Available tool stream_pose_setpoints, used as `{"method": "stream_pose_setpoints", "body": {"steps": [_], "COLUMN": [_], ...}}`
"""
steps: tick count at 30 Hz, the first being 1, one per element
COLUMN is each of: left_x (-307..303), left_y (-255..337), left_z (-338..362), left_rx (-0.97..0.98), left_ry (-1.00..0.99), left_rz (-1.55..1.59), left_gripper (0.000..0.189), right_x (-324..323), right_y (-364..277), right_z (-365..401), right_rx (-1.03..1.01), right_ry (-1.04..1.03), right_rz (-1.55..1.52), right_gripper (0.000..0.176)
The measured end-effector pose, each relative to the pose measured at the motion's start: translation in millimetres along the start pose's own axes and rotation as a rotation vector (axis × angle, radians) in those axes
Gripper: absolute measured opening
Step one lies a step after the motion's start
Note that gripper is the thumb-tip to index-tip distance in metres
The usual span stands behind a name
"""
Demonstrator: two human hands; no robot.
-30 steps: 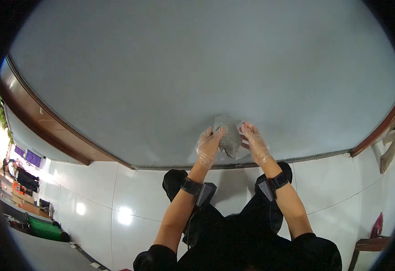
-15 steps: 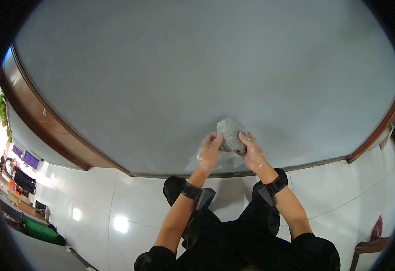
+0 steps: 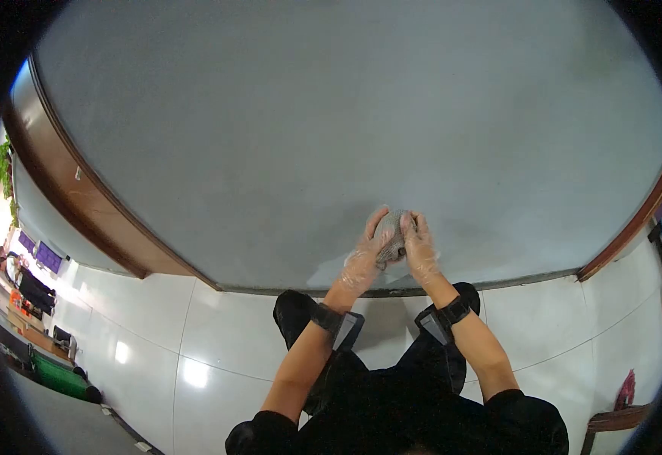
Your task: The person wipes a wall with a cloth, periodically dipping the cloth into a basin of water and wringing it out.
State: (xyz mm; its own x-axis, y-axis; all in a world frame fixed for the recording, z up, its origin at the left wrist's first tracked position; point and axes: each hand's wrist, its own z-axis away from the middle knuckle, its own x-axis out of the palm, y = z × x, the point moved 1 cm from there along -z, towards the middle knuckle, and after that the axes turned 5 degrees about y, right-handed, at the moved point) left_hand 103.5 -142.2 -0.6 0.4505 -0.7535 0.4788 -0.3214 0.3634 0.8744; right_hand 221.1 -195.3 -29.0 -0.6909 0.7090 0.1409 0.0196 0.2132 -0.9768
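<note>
A grey, textured cloth [image 3: 393, 236] is bunched between my two hands, in front of the grey wall [image 3: 331, 136]. My left hand [image 3: 366, 250], in a clear plastic glove, is closed on the cloth's left side. On its right side, my right hand [image 3: 419, 246], gloved the same way, grips the cloth with the fingers curled. Much of the cloth is hidden by the fingers and palms. Each wrist carries a black strap with a dark block.
The wall meets a glossy white tiled floor [image 3: 232, 326] near my knees. A brown door frame [image 3: 103, 205] stands left, and brown trim [image 3: 634, 216] edges the right. Far left are people [image 3: 31, 280] and a green roll [image 3: 62, 377]. A wooden stool-like piece [image 3: 619, 418] is at lower right.
The cloth, spread flatter before, is now folded and squeezed smaller between my hands. My left hand has moved up and to the right, closer to my right hand.
</note>
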Motion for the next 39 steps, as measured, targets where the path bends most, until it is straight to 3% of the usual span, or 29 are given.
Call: {"method": "stream_pose_setpoints", "body": {"steps": [2,4,8,10,11,13,14,16,17,19,20,22,24,25,27,28,31,37,38,39], "left_x": [5,1,-17,-10,-7,-5,-6,-12,-15,-16,-21,-21,-31,-37,-44,-43,-35,-42,-74,-63], "left_y": [-2,-10,-29,-31,-31,-25,-26,-34,-35,-28,-22,26,53,65,89,99,107,78,56,49], "left_z": [2,1,-5,-2,1,6,5,-5,-11,-19,-21,-9,-10,-16,-34,-39,-61,-75,-94,-100], "left_rx": [-0.008,-0.064,-0.25,-0.224,-0.224,0.271,0.271,-0.164,-0.163,0.045,0.044,0.154,0.68,0.676,0.96,0.957,1.279,1.235,1.259,1.254], "left_ry": [0.005,0.116,-0.008,0.104,0.105,0.192,0.192,0.225,0.226,0.213,0.215,0.413,0.568,0.558,0.522,0.51,0.288,0.148,0.071,0.067], "left_rz": [0.118,0.284,0.492,0.515,0.517,-0.653,-0.651,0.37,0.372,0.223,0.223,-0.63,-1.411,-1.413,-1.486,-1.487,-1.804,-2.185,-2.223,-2.231], "left_gripper": [0.064,0.051,0.044,0.039,0.039,0.035,0.035,0.034,0.034,0.033,0.033,0.032,0.027,0.027,0.028,0.028,0.034,0.04,0.036,0.036], "right_x": [0,-1,6,2,-2,-3,-3,0,0,-1,-6,-19,-20,-21,-17,-13,-9,-13,-16,-26], "right_y": [1,-2,-12,5,13,15,18,14,12,11,25,66,64,58,42,38,47,54,67,93], "right_z": [0,4,13,5,1,-2,-2,0,2,5,2,-8,-7,-5,-1,-1,-14,-19,-21,-29], "right_rx": [-0.024,-0.227,-0.091,-0.465,-0.464,-0.568,-0.568,-0.549,-0.549,-0.088,-0.086,-0.055,-0.012,0.03,0.132,0.224,0.351,0.363,0.362,0.325], "right_ry": [0.016,-0.03,0.025,0.135,0.134,0.163,0.162,0.193,0.191,0.167,0.167,0.047,-0.005,-0.06,-0.073,-0.096,-0.179,-0.351,-0.353,-0.378], "right_rz": [-0.009,0.172,0.209,0.567,0.568,0.602,0.604,0.653,0.654,0.577,0.577,0.295,0.238,0.184,0.099,0.018,0.005,0.126,0.12,0.087], "right_gripper": [0.041,0.035,0.027,0.021,0.021,0.02,0.02,0.022,0.022,0.025,0.025,0.041,0.043,0.045,0.043,0.04,0.037,0.035,0.035,0.033]}}
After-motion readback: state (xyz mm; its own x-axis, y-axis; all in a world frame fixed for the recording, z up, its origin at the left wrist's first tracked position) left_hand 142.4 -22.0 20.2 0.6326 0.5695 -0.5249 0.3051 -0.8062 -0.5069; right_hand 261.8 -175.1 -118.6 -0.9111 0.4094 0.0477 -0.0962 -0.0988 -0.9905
